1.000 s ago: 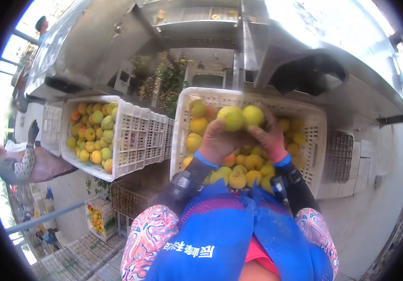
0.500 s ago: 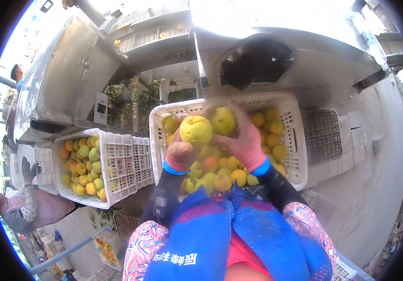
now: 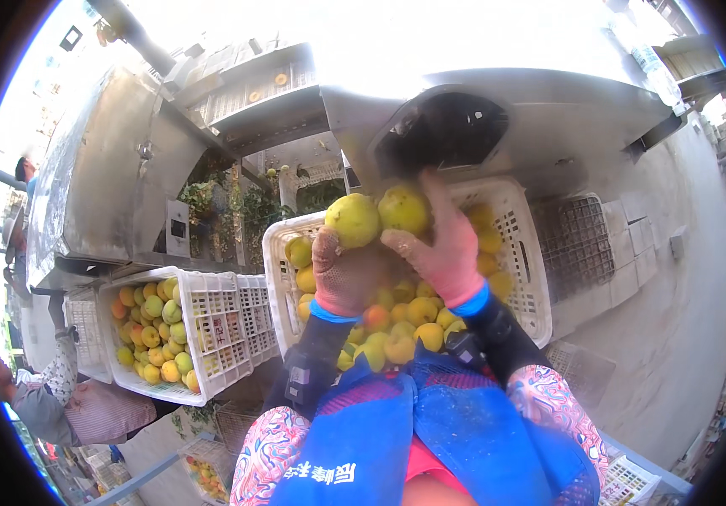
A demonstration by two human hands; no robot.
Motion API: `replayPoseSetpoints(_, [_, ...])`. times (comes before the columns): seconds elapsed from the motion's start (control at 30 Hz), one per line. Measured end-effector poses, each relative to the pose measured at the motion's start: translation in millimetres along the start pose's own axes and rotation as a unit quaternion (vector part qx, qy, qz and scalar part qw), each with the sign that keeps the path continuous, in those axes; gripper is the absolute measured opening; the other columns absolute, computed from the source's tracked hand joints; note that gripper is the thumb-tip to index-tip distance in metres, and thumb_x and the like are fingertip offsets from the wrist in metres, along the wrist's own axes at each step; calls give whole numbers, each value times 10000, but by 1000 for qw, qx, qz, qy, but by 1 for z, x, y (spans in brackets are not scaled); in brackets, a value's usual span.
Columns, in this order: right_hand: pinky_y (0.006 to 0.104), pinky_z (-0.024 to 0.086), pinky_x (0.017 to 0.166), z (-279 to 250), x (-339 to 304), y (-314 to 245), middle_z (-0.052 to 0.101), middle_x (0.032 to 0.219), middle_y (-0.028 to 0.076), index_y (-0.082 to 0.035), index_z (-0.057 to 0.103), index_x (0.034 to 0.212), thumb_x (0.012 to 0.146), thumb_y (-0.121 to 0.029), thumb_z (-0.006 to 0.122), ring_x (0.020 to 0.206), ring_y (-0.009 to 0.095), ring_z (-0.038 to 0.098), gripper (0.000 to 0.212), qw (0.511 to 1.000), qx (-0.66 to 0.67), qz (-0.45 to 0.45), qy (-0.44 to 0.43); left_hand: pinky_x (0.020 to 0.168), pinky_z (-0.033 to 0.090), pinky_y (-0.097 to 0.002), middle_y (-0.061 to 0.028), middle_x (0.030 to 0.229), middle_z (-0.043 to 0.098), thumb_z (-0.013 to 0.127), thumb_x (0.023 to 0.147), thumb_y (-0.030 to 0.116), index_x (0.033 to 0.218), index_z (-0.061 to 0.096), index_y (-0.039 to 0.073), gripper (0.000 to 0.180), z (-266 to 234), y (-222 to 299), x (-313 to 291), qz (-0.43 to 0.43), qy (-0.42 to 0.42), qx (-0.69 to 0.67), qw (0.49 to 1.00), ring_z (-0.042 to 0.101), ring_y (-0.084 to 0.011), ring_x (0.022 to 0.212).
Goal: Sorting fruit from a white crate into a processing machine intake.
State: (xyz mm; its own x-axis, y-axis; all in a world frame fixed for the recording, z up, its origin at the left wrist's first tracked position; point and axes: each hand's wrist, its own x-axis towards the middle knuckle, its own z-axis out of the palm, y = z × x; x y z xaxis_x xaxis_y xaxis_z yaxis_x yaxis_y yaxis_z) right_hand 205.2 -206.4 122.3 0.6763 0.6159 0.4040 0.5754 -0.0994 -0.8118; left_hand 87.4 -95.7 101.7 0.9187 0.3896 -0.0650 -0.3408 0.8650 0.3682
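Note:
My left hand [image 3: 339, 277], in a pinkish, dirty glove, is closed on a yellow peach [image 3: 352, 220]. Beside it, my right hand [image 3: 446, 253], in a pink glove, grips a greener, spotted peach [image 3: 403, 210] between thumb and fingers. Both fruits are held side by side above the far part of a white plastic crate [image 3: 540, 282]. Many yellow peaches [image 3: 422, 310] lie in that crate, one of them more orange [image 3: 376, 318]. The fingers of my left hand are partly hidden behind its peach and blurred.
Beyond the crate stands a metal machine [image 3: 565, 126] with a dark opening [image 3: 443, 126]. Another white crate [image 3: 211, 325] full of peaches is at the left, near a person in a pink vest [image 3: 102, 411]. A dark grid crate [image 3: 578, 236] sits on the right.
Both hands, each with its peach, have moved slightly farther from my body, toward the machine. The view has shifted a little. At the left, the person's arm has moved.

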Motion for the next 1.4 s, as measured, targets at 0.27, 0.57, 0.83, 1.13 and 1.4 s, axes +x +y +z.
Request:
replayPoseSetpoints(0.27, [458, 509, 934, 10, 14, 35, 652, 1166, 249, 53, 459, 1425, 668, -397, 894, 1043, 435, 641, 983, 992, -91, -63, 62, 1158, 311, -522, -192, 1477, 433, 621, 863, 644, 1463, 426, 62, 859, -7, -15, 21, -81, -58, -247, 964, 414, -369, 1359])
replayPoseSetpoints(0.57, [509, 490, 878, 17, 57, 52, 652, 1129, 216, 4, 469, 1435, 725, -552, 797, 970, 425, 623, 959, 952, -263, -103, 113, 1099, 383, -504, -148, 1366, 524, 732, 825, 522, 1340, 547, 97, 693, -45, -17, 2, -72, 68, -106, 989, 510, -324, 1263])
replayPoseSetpoints(0.83, [462, 500, 911, 41, 85, 79, 624, 1230, 225, -4, 587, 1336, 787, -468, 783, 1093, 389, 610, 744, 875, -482, -15, 42, 1040, 438, -429, -113, 1305, 528, 692, 878, 293, 1441, 449, 113, 640, -46, -15, 5, -37, 0, 54, 998, 522, -275, 1216])
replayPoseSetpoints(1.13, [371, 449, 1054, 11, -7, 5, 581, 1364, 214, -7, 528, 1401, 783, -227, 818, 1239, 323, 584, 717, 986, 66, -35, -148, 1098, 439, -455, -140, 1452, 477, 629, 863, 42, 1530, 361, 80, 720, -22, -1, -4, 56, 73, 42, 995, 513, -300, 1300])
replayPoseSetpoints(1.4, [418, 484, 977, 7, -17, -12, 591, 1273, 228, -13, 496, 1385, 738, -171, 816, 1163, 379, 597, 739, 997, 43, -33, -58, 1039, 505, -438, -188, 1455, 478, 603, 839, 52, 1546, 326, 26, 760, -30, 18, 1, -55, -72, 127, 988, 543, -328, 1288])
